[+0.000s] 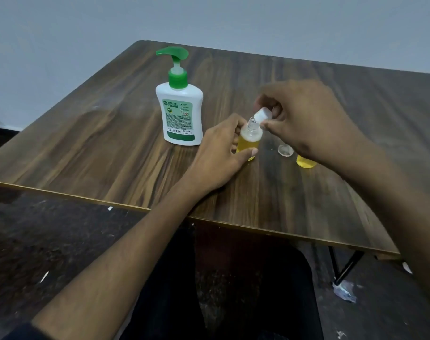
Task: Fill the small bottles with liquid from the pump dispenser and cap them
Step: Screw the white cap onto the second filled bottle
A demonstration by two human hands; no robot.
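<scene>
Left hand (220, 155): I grip the small bottle (249, 137) round its yellow-filled body; it stands on the table (110, 133).
Right hand (304, 116): I pinch the white cap (263, 115), tilted, at the bottle's open threaded neck.
Pump dispenser (179, 104): upright, just left of the bottle.
Hidden: my right hand covers most of an empty clear bottle (285, 150) and a yellow-filled bottle (306, 163); their tops cannot be seen.

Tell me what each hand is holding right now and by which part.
The left hand grips the small bottle of yellow liquid around its body. The right hand pinches the white cap by its sides, tilted just above the bottle's open neck.
</scene>
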